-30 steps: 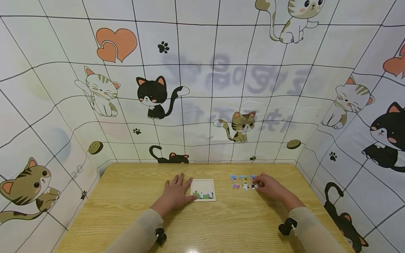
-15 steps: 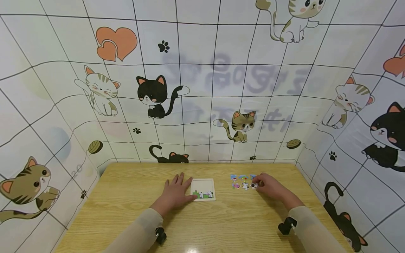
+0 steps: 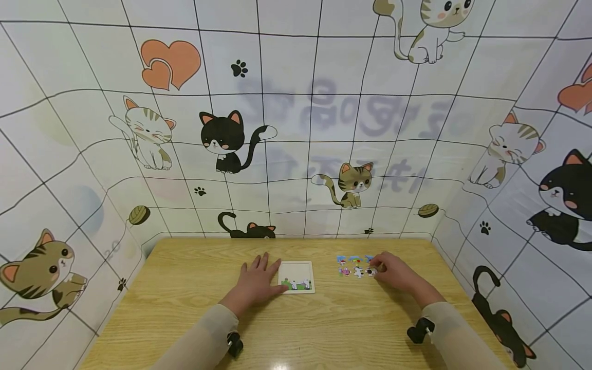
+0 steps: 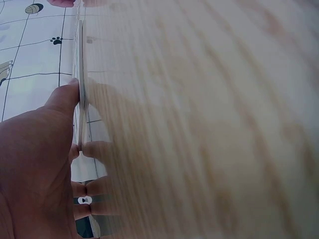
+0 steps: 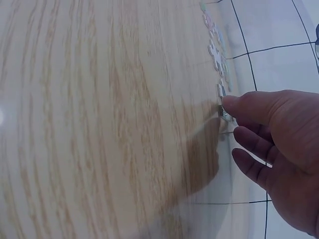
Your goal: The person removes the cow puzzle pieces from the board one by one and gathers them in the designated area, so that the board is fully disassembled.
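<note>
Touching square white tray [image 3: 296, 270] at three o'clock with splayed left hand [image 3: 257, 282], black-and-white jigsaw piece [image 3: 370, 272] at nine with bent right hand [image 3: 395, 271]; cannot tell if pinching.

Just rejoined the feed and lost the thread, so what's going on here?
A person's left hand lies spread on the table, thumb at the edge of the puzzle tray. In the tray, placed pieces fill only the near strip. The right hand is at the right end of the loose pieces, thumb at one; whether it is gripped, I can't tell.
</note>
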Motion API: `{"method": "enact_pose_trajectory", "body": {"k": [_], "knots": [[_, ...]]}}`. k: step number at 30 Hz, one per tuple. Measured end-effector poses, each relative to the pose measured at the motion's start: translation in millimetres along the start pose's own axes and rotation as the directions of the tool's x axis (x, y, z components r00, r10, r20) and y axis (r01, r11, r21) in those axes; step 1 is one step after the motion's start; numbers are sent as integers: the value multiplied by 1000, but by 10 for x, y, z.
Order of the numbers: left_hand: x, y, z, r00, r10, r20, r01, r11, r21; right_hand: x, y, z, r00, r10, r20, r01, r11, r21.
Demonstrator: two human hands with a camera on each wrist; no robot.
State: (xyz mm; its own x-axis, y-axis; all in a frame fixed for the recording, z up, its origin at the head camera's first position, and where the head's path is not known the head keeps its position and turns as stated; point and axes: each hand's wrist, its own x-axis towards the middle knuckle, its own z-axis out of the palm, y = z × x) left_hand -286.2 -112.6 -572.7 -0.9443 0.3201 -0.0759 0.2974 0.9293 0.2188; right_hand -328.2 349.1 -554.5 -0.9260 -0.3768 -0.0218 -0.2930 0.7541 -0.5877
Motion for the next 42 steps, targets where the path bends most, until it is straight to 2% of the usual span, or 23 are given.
{"method": "enact_pose_trajectory", "body": {"k": [9,23,26,32,42], "knots": [[-3,-5,-7,1000,1,-3,-1,1000,-9,44,-75,35,1000,3,-20,-2,1000,24],[7,-7,-6,1000,-5,6,5,1000,0,115,-393,190,992,-117,-37,120,991,65],[4,-7,-11,1000,-4,5,4,1000,4,146,-486,271,985,-167,-30,169,984,62],[-3,-10,-14,1000,-1,3,1,1000,-1,227,-713,427,956,-294,-6,294,954,53],[2,-22,-22,1000,0,7,0,1000,-4,360,-1071,586,943,-329,55,326,944,57]]}}
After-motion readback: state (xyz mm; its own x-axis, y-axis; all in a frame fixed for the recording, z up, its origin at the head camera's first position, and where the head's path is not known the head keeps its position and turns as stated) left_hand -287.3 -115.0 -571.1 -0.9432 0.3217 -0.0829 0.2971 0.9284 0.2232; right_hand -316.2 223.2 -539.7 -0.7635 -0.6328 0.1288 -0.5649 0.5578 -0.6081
